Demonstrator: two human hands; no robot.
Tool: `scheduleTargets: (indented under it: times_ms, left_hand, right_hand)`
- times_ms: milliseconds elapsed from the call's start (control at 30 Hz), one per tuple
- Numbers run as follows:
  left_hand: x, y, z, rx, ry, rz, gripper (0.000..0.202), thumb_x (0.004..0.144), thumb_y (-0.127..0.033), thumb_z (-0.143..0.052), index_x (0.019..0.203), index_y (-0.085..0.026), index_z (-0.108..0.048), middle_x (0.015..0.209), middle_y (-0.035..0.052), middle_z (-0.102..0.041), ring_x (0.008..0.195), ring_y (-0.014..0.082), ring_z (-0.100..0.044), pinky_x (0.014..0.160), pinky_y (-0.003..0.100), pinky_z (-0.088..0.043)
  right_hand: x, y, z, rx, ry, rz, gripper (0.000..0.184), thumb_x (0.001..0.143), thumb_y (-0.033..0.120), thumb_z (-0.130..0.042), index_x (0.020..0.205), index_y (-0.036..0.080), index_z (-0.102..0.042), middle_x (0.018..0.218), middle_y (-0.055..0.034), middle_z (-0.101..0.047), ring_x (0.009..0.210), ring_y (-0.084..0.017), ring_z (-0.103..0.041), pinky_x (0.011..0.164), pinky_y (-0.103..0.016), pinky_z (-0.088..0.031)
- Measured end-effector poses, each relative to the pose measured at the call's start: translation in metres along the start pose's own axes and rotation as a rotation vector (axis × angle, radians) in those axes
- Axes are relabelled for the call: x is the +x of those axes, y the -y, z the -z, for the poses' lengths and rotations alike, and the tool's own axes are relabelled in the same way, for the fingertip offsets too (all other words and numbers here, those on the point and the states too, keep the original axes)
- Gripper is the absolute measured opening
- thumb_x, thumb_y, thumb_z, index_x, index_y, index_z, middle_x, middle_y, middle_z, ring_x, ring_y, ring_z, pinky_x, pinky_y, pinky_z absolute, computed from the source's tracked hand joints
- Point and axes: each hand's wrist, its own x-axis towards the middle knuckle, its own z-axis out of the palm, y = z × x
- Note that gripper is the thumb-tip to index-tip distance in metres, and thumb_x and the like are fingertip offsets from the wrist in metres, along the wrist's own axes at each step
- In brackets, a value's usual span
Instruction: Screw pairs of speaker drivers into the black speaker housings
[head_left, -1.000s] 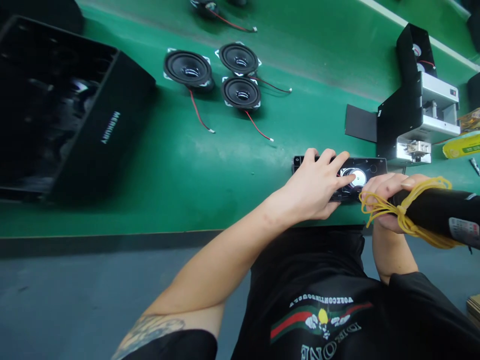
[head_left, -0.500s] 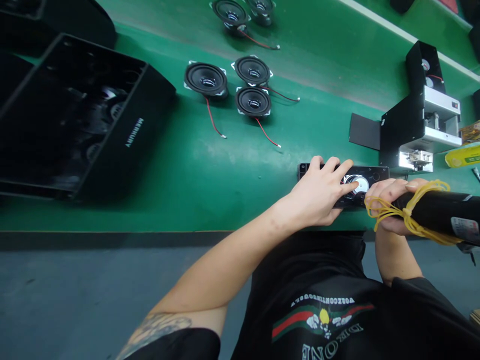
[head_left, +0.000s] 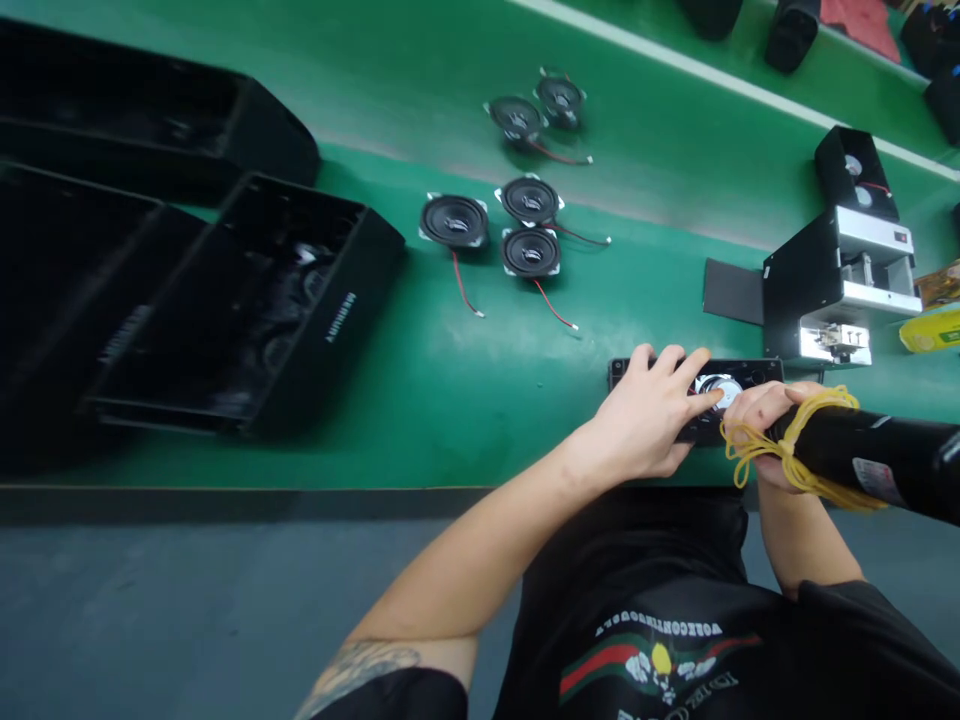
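A narrow black speaker panel lies near the bench's front edge, with a round silver-backed speaker set in it. My left hand spans the panel, several fingers over its top and far side, the thumb by the near side. One fingertip rests on the speaker's back. Wrapped round a black cylindrical power screwdriver is my right hand, at the panel's right part. Yellow rubber bands are tied about the tool near my fingers. The tool's tip is hidden behind my right hand.
Several loose speakers with red leads lie on the green bench. Large open black cabinets stand left. At right are a black-and-silver machine, a flat black piece, a black box and a yellow packet.
The camera view has shifted, so the bench and the loose speakers appear lower and more of the cabinets shows. Both hands keep nearly the same place on the panel and screwdriver.
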Motion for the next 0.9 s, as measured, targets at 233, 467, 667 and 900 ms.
scheduleTargets:
  times_ms: [233,467,667,900]
  left_hand:
    - [-0.003,-0.001,0.003,0.031,0.04,0.009,0.074,0.092,-0.038,-0.083,0.164,-0.029,-0.063,0.176,0.0209,-0.05,0.146,0.0443,-0.056,0.114,0.06,-0.047]
    - [-0.004,0.002,0.005,0.04,0.062,0.012,0.073,0.093,-0.041,-0.083,0.163,-0.032,-0.064,0.175,0.0199,-0.052,0.146,0.0434,-0.058,0.116,0.06,-0.049]
    - [-0.01,0.027,0.016,-0.062,0.182,-0.053,0.101,0.089,-0.073,-0.088,0.174,-0.032,-0.052,0.188,0.0239,-0.035,0.168,0.0511,-0.043,0.127,0.072,-0.045]
    - [0.047,0.126,0.078,-0.176,0.113,0.121,0.089,0.099,-0.065,-0.083,0.176,-0.038,-0.047,0.179,0.0102,-0.055,0.164,0.0326,-0.054,0.132,0.051,-0.049]
  right_hand:
    - [-0.011,0.005,-0.008,0.083,0.003,0.031,0.025,0.104,0.055,-0.076,0.112,0.034,-0.086,0.058,0.0056,-0.065,0.038,-0.016,-0.057,0.042,-0.029,-0.054]
    - [-0.012,0.013,-0.027,0.121,-0.116,-0.036,0.025,0.107,0.048,-0.074,0.116,0.031,-0.089,0.067,-0.0005,-0.072,0.05,-0.02,-0.066,0.046,-0.032,-0.057]
    - [0.008,0.038,-0.016,0.168,-0.341,0.15,0.045,0.101,0.064,-0.071,0.13,0.033,-0.081,0.062,0.0059,-0.059,0.039,-0.013,-0.044,0.037,-0.025,-0.037]
    - [0.017,0.062,0.067,0.18,-0.726,0.225,0.056,0.082,0.075,-0.082,0.112,0.027,-0.078,0.056,0.0133,-0.038,0.036,-0.006,-0.004,0.034,-0.027,-0.01]
